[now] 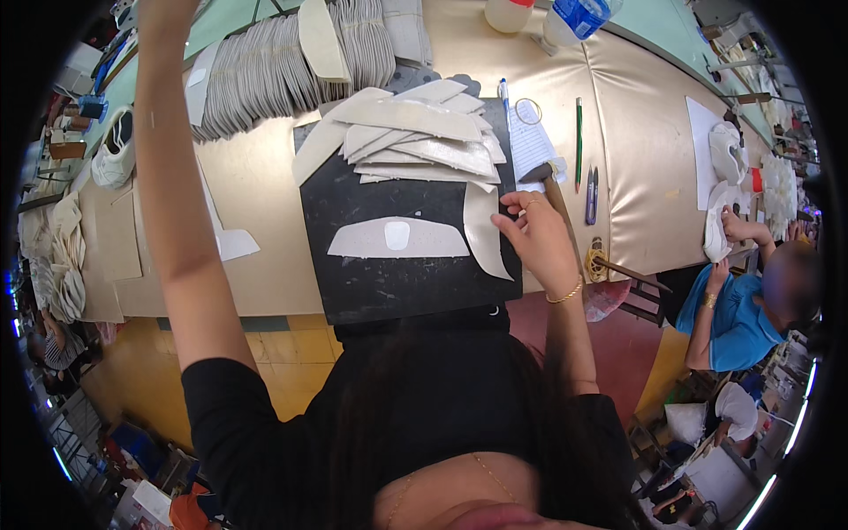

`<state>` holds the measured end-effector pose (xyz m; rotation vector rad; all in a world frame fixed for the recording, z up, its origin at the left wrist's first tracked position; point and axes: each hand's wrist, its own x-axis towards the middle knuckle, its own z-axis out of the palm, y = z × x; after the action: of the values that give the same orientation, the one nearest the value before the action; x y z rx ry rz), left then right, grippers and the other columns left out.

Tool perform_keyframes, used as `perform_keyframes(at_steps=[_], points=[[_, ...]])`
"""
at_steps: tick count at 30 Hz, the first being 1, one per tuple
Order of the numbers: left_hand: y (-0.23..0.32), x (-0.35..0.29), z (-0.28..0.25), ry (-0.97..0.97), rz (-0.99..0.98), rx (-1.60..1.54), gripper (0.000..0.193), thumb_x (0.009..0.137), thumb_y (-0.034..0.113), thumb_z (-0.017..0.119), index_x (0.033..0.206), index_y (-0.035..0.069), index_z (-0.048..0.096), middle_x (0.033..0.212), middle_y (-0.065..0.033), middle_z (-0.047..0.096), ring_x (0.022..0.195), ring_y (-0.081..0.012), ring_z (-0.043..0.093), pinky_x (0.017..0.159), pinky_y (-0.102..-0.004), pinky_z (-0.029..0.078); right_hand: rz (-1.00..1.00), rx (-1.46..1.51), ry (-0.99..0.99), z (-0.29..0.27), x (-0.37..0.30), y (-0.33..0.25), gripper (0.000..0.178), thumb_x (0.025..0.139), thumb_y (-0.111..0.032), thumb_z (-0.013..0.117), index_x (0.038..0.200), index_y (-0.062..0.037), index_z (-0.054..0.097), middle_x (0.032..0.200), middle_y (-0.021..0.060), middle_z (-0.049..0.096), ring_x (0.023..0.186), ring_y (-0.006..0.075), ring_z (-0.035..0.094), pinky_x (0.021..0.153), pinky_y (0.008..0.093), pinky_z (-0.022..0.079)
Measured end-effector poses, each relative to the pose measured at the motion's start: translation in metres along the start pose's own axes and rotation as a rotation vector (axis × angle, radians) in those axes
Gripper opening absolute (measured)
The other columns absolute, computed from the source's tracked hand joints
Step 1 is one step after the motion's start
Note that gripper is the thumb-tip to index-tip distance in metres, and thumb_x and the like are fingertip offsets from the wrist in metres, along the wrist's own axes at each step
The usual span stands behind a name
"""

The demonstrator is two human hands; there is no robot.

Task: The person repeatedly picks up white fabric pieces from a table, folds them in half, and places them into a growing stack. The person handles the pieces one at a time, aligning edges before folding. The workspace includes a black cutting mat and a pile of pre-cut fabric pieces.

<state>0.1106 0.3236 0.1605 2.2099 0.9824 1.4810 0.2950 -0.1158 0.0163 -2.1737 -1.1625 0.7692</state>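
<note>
My right hand [539, 237] rests at the right edge of a black cutting mat [397, 287], its fingertips pinching the edge of a curved pale cut piece [481, 234]. A flat, wing-shaped pale piece [353, 240] with a small white oval patch [397, 234] on it lies in the middle of the mat. A loose pile of similar pale cut pieces [415, 132] covers the mat's far end. My left arm [177, 203] is raised toward the upper left. It runs out of the picture at the top, so the hand is hidden.
A hammer [549, 177] lies just beyond my right hand, beside lined paper [530, 141], pens [590, 190] and a green pencil [579, 141]. Rows of grey pieces [283, 66] stand at the back, and a white shoe [115, 150] sits far left. A person in a blue shirt [738, 314] works at the right.
</note>
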Motion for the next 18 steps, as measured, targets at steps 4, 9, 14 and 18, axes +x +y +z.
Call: perform_keyframes(at_steps=[4, 9, 14, 18], points=[[0.047, -0.145, -0.054, -0.191, -0.038, -0.001, 0.023, 0.087, 0.008, 0.068, 0.11, 0.003, 0.068, 0.106, -0.0116, 0.069, 0.088, -0.0185, 0.065, 0.078, -0.0262, 0.05, -0.061, -0.05, 0.122, 0.02, -0.007, 0.001, 0.055, 0.076, -0.014, 0.081, 0.124, -0.0031, 0.057, 0.1, 0.0095, 0.054, 0.066, 0.0159, 0.052, 0.064, 0.0296, 0.049], [0.078, -0.263, -0.065, -0.458, -0.168, -0.155, 0.023, 0.091, 0.01, 0.066, 0.114, 0.005, 0.067, 0.108, -0.0074, 0.067, 0.096, -0.0179, 0.062, 0.082, -0.0282, 0.047, -0.419, -0.131, 0.329, 0.032, 0.034, 0.011, 0.036, 0.079, -0.014, 0.079, 0.111, -0.0057, 0.065, 0.1, 0.0101, 0.057, 0.073, 0.018, 0.054, 0.069, 0.032, 0.05], [0.086, -0.353, -0.055, -0.673, -0.147, -0.049, 0.03, 0.092, 0.01, 0.064, 0.121, 0.003, 0.063, 0.122, -0.0135, 0.064, 0.115, -0.0279, 0.059, 0.097, -0.0355, 0.046, -0.184, 0.008, 0.199, 0.005, 0.016, -0.018, 0.018, 0.088, -0.013, 0.071, 0.101, -0.0014, 0.065, 0.078, 0.0056, 0.065, 0.067, 0.0114, 0.058, 0.063, 0.0257, 0.049], [0.098, -0.38, -0.059, -0.719, -0.125, 0.023, 0.033, 0.091, 0.009, 0.064, 0.123, 0.003, 0.062, 0.124, -0.0153, 0.062, 0.12, -0.0313, 0.056, 0.101, -0.0394, 0.043, -0.11, 0.445, 0.195, -0.014, -0.005, -0.018, 0.025, 0.093, -0.012, 0.066, 0.113, 0.0036, 0.06, 0.088, 0.0061, 0.068, 0.066, 0.0101, 0.064, 0.06, 0.0205, 0.051]])
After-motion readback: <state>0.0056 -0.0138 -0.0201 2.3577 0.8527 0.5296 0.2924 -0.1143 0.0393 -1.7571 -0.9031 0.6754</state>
